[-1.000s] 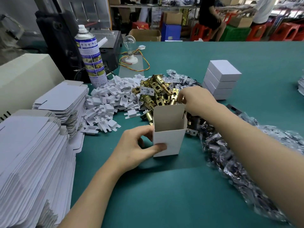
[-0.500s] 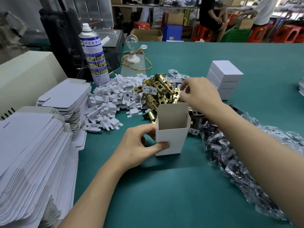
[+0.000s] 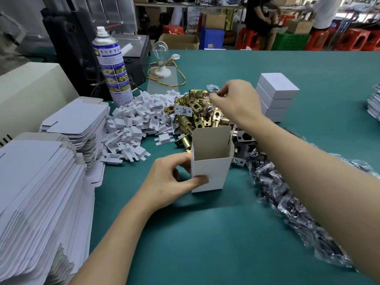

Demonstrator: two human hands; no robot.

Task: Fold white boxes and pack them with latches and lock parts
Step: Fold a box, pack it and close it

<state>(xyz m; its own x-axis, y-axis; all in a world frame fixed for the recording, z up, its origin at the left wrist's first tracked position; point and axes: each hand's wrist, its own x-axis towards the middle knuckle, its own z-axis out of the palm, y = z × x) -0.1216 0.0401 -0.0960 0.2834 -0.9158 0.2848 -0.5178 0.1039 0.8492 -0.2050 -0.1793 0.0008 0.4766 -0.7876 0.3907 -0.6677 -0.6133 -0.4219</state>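
A white box (image 3: 209, 169) stands upright and open-topped on the green table (image 3: 205, 233). My left hand (image 3: 170, 179) grips its left side, thumb across the front. Behind it lies a heap of brass latches (image 3: 195, 114). My right hand (image 3: 236, 99) is raised over that heap and pinches a brass latch (image 3: 198, 94) by its end, lifted above the others. Silver lock plates (image 3: 242, 138) lie just right of the box.
Flat box blanks (image 3: 41, 182) are stacked at the left, with a pile of small white card inserts (image 3: 133, 124) beside them. A spray can (image 3: 113, 66) and bulb (image 3: 161, 56) stand behind. Three closed white boxes (image 3: 275, 95) are stacked far right; bagged parts (image 3: 287, 198) trail along the right.
My right hand has risen from the heap and moved away from me, lifting a brass latch with it. My left hand and the box stay in place.
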